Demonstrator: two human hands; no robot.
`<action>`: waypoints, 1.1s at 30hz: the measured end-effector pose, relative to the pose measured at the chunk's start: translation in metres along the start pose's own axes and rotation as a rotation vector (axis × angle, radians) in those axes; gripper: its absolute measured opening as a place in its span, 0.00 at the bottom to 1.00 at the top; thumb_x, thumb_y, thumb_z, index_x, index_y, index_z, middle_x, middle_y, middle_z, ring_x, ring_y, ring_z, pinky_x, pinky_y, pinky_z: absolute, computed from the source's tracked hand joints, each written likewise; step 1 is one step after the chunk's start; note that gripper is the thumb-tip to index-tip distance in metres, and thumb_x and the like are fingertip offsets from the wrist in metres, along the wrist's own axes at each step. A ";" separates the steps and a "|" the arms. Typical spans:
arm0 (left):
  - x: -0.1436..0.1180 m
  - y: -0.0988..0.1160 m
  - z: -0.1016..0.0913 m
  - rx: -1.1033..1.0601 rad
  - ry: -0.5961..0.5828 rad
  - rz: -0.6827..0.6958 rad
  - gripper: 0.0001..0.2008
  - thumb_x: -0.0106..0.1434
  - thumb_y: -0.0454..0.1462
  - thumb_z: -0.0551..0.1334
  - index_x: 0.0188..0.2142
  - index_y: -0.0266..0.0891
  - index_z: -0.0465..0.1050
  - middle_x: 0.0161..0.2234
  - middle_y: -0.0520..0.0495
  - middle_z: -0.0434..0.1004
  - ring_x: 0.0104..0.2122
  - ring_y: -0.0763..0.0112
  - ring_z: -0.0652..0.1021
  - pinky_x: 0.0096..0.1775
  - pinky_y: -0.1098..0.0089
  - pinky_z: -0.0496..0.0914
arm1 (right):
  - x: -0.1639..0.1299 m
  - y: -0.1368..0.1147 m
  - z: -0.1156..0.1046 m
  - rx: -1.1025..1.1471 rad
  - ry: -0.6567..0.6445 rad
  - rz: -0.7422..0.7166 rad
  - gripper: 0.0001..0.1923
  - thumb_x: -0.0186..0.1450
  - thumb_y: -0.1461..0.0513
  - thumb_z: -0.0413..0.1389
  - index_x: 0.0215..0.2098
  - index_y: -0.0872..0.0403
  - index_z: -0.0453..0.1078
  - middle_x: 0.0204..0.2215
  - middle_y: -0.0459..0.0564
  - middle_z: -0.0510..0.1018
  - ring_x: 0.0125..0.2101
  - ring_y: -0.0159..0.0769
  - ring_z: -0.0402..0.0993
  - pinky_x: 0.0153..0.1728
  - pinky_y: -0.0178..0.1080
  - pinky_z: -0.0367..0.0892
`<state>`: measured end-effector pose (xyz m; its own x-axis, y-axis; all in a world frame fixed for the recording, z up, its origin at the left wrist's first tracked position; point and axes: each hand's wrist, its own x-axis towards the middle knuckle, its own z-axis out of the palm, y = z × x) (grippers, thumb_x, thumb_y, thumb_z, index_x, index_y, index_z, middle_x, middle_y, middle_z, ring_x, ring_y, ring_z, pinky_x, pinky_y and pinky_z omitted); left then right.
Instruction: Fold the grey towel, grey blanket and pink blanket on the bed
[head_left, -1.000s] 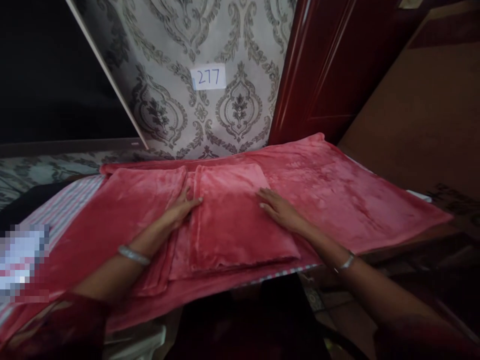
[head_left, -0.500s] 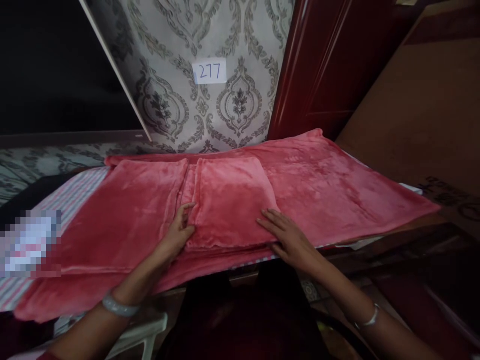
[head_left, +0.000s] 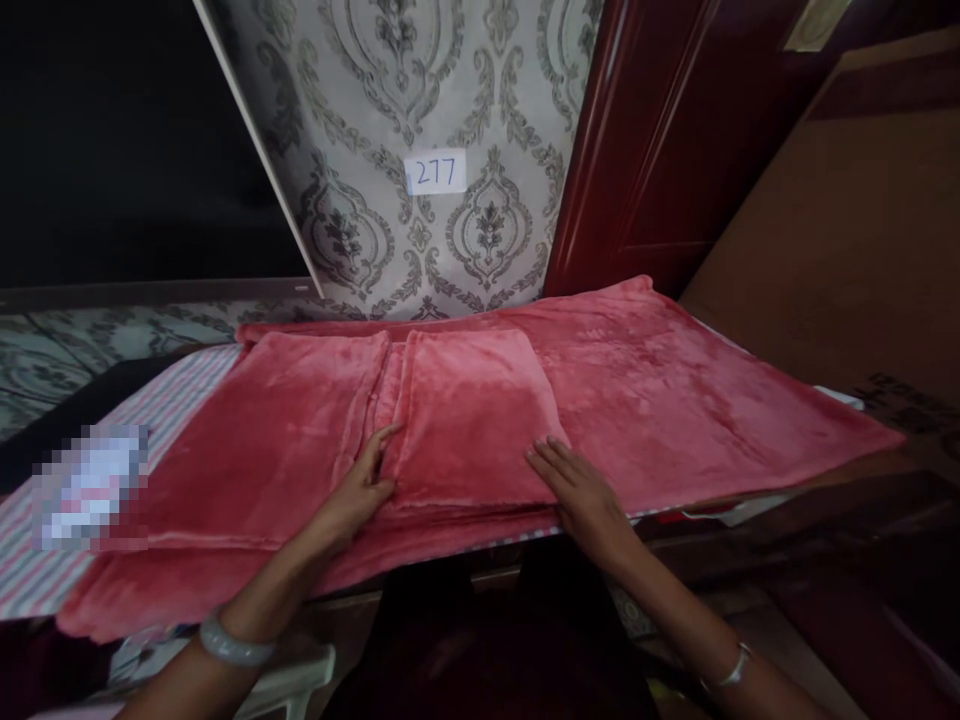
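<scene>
1. From my end of the head camera, the folded pink piece lies between my hands, on top of the wide pink cloth. A second pink panel lies just beside it on the left; I cannot tell whether they join underneath.

2. I judge the folded piece light for its size, soft and limp, with a plush, slightly slippery nap. Nothing about it looks fragile, but its layers could slide over one another if I pushed from one side only.

3. The best hold, I think, is at the thick left fold and the near right corner together, thumbs beneath and fingers on top, so that all the layers come along. A pinch at one edge would likely catch just the top layer.

4. My left hand is open: index finger and thumb stand apart, both at the left edge of the folded piece, with no grip that I can see.

5. My right hand is open too, its fingers stretched out over the near right corner. The thumb is hidden from me, so I cannot tell whether it reaches underneath.
</scene>
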<state>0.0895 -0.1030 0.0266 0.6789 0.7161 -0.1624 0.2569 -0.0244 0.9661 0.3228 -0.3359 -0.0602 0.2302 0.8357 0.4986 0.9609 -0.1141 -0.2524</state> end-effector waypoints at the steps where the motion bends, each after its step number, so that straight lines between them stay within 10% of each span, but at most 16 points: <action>1: 0.000 0.000 -0.001 -0.004 0.006 -0.013 0.42 0.47 0.34 0.64 0.63 0.49 0.64 0.67 0.47 0.62 0.69 0.55 0.56 0.66 0.55 0.54 | -0.001 0.001 0.002 0.000 0.013 -0.003 0.48 0.55 0.78 0.43 0.71 0.44 0.53 0.66 0.51 0.64 0.68 0.42 0.54 0.62 0.56 0.62; 8: 0.005 0.010 -0.005 -0.133 0.066 -0.120 0.39 0.48 0.35 0.71 0.60 0.53 0.68 0.59 0.45 0.73 0.63 0.57 0.68 0.56 0.63 0.70 | 0.001 -0.004 0.006 0.074 0.139 0.114 0.44 0.56 0.71 0.52 0.71 0.53 0.53 0.67 0.58 0.61 0.67 0.48 0.54 0.64 0.59 0.59; 14: 0.016 0.036 0.001 -0.386 0.089 -0.246 0.34 0.47 0.27 0.65 0.56 0.47 0.72 0.37 0.52 0.80 0.24 0.77 0.77 0.24 0.78 0.73 | 0.003 -0.014 0.005 0.085 0.180 0.257 0.42 0.59 0.67 0.55 0.71 0.52 0.52 0.68 0.59 0.59 0.67 0.50 0.54 0.64 0.58 0.57; 23: 0.029 0.069 0.007 -0.571 0.029 -0.148 0.27 0.50 0.23 0.62 0.49 0.43 0.76 0.35 0.54 0.80 0.22 0.81 0.76 0.24 0.82 0.73 | 0.001 -0.040 -0.011 0.067 0.181 0.288 0.50 0.58 0.67 0.55 0.74 0.45 0.38 0.73 0.53 0.39 0.70 0.57 0.39 0.64 0.64 0.51; 33: 0.027 0.084 0.009 -0.547 0.009 -0.136 0.27 0.51 0.23 0.62 0.49 0.45 0.77 0.36 0.54 0.81 0.22 0.79 0.76 0.23 0.82 0.74 | 0.026 -0.045 -0.003 -0.026 0.252 0.310 0.50 0.57 0.67 0.55 0.73 0.46 0.38 0.73 0.55 0.40 0.71 0.57 0.37 0.65 0.64 0.49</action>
<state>0.1356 -0.0914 0.1019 0.6582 0.6932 -0.2938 -0.0534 0.4322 0.9002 0.2857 -0.3105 -0.0329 0.5375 0.6017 0.5907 0.8426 -0.3563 -0.4038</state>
